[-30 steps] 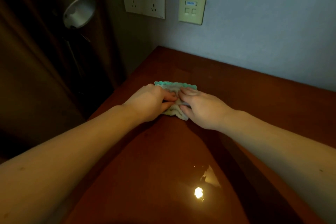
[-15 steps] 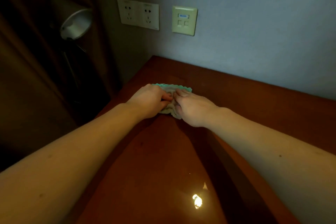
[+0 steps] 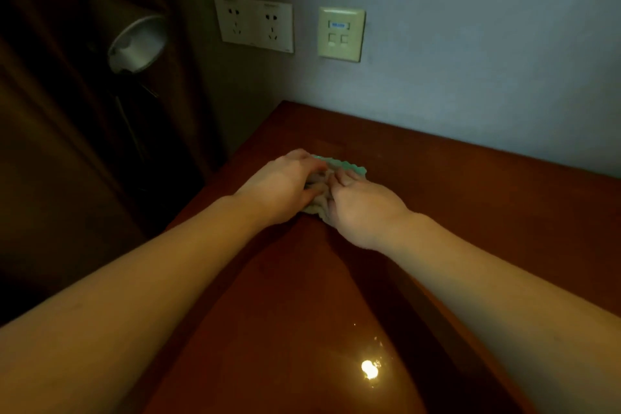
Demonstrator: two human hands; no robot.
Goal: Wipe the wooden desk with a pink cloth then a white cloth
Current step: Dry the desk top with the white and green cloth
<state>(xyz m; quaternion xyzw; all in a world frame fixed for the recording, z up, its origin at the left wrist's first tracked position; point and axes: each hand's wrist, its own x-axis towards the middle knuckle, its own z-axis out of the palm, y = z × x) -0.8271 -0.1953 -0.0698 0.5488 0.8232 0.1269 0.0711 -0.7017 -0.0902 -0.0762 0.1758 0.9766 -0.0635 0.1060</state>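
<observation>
- Cloth (image 3: pixel 349 167): soft, light, limp; bunched near surface (image 3: pixel 470 212) far-left corner.
- Left hand (image 3: pixel 279 188), right hand (image 3: pixel 364 210): fingers (image 3: pixel 346 177) curled, clamped on cloth.
- Hold: gather middle folds.

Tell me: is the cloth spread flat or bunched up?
Bunched up: the cloth lies creased between the left hand and right hand.

My left forearm (image 3: pixel 134 296) and right forearm (image 3: pixel 504 296) reach forward and converge. My left hand (image 3: pixel 280 188) and right hand (image 3: pixel 364 208) sit knuckles up, fingertips almost meeting. The fingers of the 2 hands curl into the cloth (image 3: pixel 351 167) bunched between them.
</observation>
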